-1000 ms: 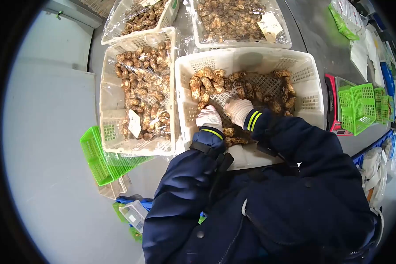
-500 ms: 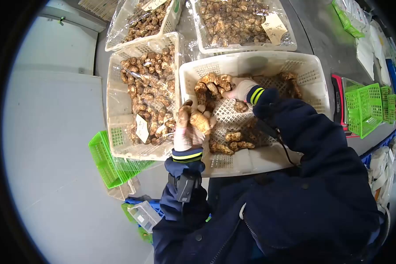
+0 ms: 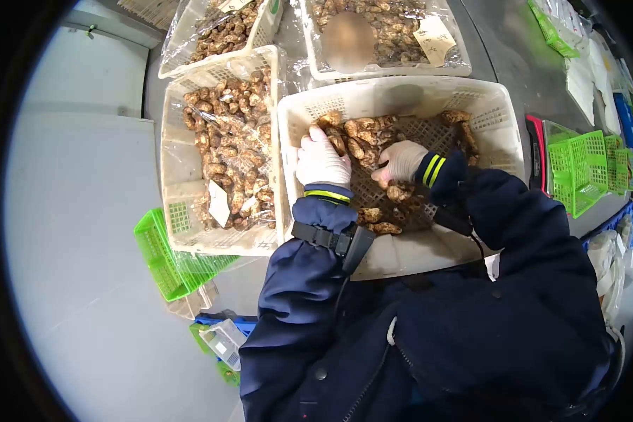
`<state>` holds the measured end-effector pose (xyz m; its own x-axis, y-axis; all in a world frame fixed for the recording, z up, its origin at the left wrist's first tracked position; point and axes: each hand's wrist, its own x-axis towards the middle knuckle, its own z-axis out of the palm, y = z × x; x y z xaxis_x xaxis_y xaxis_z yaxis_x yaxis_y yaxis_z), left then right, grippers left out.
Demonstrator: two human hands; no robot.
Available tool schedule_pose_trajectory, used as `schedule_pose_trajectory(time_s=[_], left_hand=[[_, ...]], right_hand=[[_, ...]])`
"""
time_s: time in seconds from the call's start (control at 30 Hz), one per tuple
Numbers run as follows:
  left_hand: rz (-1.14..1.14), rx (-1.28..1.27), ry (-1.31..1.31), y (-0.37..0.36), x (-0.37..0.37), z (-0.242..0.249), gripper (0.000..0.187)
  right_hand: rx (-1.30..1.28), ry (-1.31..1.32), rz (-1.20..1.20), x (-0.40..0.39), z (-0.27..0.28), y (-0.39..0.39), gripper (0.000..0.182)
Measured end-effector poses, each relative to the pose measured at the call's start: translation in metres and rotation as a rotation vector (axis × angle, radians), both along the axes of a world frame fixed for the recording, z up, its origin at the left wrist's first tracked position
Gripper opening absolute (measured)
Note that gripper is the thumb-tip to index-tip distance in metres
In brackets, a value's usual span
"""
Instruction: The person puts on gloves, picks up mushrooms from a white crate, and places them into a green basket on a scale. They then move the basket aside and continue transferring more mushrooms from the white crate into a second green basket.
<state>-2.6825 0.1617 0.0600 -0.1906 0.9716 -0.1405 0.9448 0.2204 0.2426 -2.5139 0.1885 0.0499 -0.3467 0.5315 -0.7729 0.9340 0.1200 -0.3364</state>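
Observation:
Brown, knobbly mushrooms (image 3: 364,131) lie in a white plastic basket (image 3: 309,109) in front of me, several of them bunched along its far left side. My left hand (image 3: 323,160), in a pale glove, is bent over the left end of this bunch, its fingers curled against a mushroom (image 3: 336,142). To its right, my gloved right hand (image 3: 403,162) has bent fingers low in the basket, beside the bunch. Whatever they close on is hidden. Just under that hand sits another mushroom (image 3: 399,191). More mushrooms (image 3: 383,228) rest at the near side, partly behind my left wrist.
A second mushroom-filled basket (image 3: 172,162) under clear film adjoins on the left; two more stand behind, one bearing a paper tag (image 3: 435,41). Green baskets (image 3: 577,169) are at the right, another green basket (image 3: 158,246) at the lower left.
My left hand, which held a mushroom palm up near the basket's left rim, has turned over and moved up and right to the bunch. My right hand has moved down and slightly right.

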Motion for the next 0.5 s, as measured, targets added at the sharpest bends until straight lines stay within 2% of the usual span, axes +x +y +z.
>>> schedule_pose_trajectory(time_s=[0.07,0.1,0.2,0.23,0.27,0.33,0.4,0.43,0.47,0.5], left_hand=[[0.023,-0.119,0.019,0.007,0.003,0.004,0.070],[0.012,-0.056,0.008,0.005,0.002,-0.002,0.064],[-0.012,0.040,-0.049,0.002,0.000,-0.017,0.061],[0.019,-0.064,-0.036,0.005,0.004,-0.008,0.061],[0.009,-0.065,-0.030,0.003,0.006,-0.007,0.061],[-0.087,0.086,0.087,-0.004,0.004,-0.010,0.063],[-0.155,0.128,0.125,-0.007,0.004,-0.015,0.064],[-0.131,0.076,0.104,-0.006,0.004,-0.018,0.063],[-0.106,0.026,0.082,-0.004,0.004,-0.022,0.062],[-0.107,0.056,0.052,-0.008,0.002,-0.025,0.060]], right_hand=[[-0.047,0.041,-0.283,0.003,0.012,-0.013,0.051],[0.283,0.075,-0.208,0.008,-0.017,-0.018,0.055],[0.130,-0.065,-0.268,-0.018,-0.010,-0.010,0.052],[0.048,-0.162,-0.261,-0.032,-0.016,-0.005,0.047],[0.036,-0.113,-0.312,-0.035,-0.038,-0.005,0.046],[-0.005,-0.133,-0.431,-0.037,-0.028,-0.005,0.050],[0.067,0.054,-0.482,-0.016,-0.022,-0.013,0.060],[-0.057,0.051,-0.532,-0.009,0.000,-0.012,0.073],[0.145,0.084,-0.401,0.006,-0.010,-0.018,0.086],[0.154,0.139,-0.382,0.021,-0.005,-0.020,0.090]])
